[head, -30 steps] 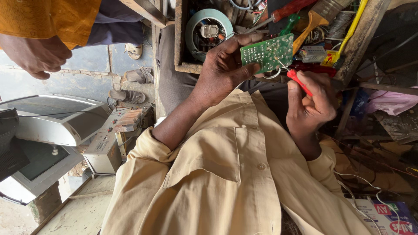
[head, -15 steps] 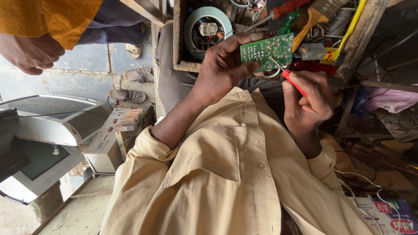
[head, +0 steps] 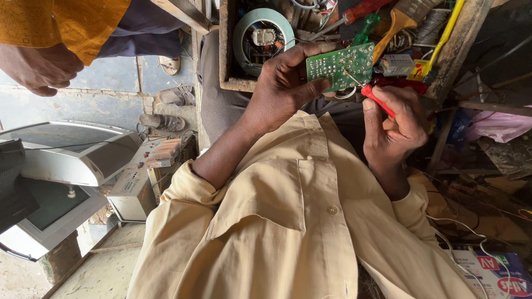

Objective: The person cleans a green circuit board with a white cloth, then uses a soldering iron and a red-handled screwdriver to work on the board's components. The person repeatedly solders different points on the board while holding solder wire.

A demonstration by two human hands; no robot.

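Observation:
My left hand [head: 280, 86] grips a small green circuit board [head: 339, 65] by its edge and holds it up in front of my chest, solder side toward me. My right hand [head: 396, 124] is closed on a thin red-handled screwdriver [head: 378, 101]. Its metal tip touches the board near the middle. Both arms reach out of tan shirt sleeves.
A wooden box [head: 224, 50] behind the board holds a round teal-rimmed part [head: 260, 34], screwdrivers, a brush and wires. Old monitors [head: 61, 158] and a grey device [head: 136, 185] stand at the left. Another person's hand [head: 39, 69] hangs at the upper left. Sandals [head: 163, 120] lie on the floor.
The screwdriver's tip has shifted slightly on the board. The other person's hand has drifted a little to the left.

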